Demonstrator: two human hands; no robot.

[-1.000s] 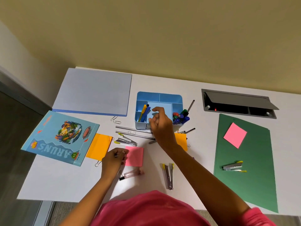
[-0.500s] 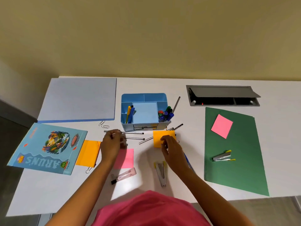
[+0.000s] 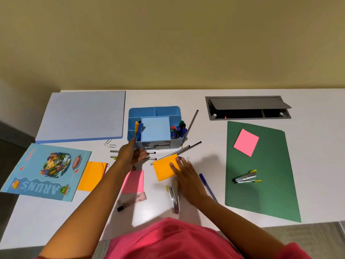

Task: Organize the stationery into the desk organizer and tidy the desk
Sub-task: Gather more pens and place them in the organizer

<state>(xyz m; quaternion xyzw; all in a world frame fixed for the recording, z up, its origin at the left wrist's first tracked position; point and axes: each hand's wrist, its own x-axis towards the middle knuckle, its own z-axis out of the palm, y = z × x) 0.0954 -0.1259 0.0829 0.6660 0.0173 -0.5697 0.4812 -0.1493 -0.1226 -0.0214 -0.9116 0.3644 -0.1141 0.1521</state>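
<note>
The right hand point(image 3: 188, 176) lies flat and open, fingers spread, its fingertips pressing on the orange square sticky-note pad point(image 3: 165, 169) lying on the white desk point(image 3: 205, 161) just in front of the blue plastic desk organizer point(image 3: 155, 126). The left hand point(image 3: 130, 156) is half open at the organizer's front left corner, over thin silver pens point(image 3: 152, 152); whether it grips anything I cannot tell. The organizer's left slot holds a yellow pen point(image 3: 136, 129) and a blue one, its right slot a cluster of coloured markers point(image 3: 177, 129), and its centre compartment a pale blue pad.
</note>
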